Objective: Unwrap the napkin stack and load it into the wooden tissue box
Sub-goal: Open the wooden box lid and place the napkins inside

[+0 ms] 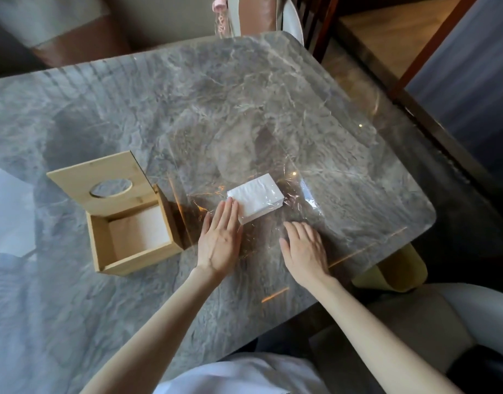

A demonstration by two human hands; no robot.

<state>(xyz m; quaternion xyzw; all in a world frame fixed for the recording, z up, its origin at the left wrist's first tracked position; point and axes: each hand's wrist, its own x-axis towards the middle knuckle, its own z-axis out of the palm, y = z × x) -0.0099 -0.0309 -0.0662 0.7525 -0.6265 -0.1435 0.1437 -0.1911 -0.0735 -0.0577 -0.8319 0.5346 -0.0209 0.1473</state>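
Observation:
A white napkin stack (257, 196) lies on the grey marble table (188, 103), on a spread sheet of clear plastic wrap (310, 194) that reaches to its right and front. My left hand (220, 240) lies flat with fingers together, its fingertips touching the stack's near-left corner. My right hand (304, 248) rests palm down on the wrap, just in front of the stack, holding nothing. The wooden tissue box (131, 234) stands open to the left of my left hand, its lid (102, 180) with an oval hole tipped back. The box's inside looks pale and bare.
The table's right edge and rounded corner (426, 220) lie close to the wrap. Chairs stand behind the table (82, 46) and at the lower right (432, 322). A white shape (6, 211) sits at the far left.

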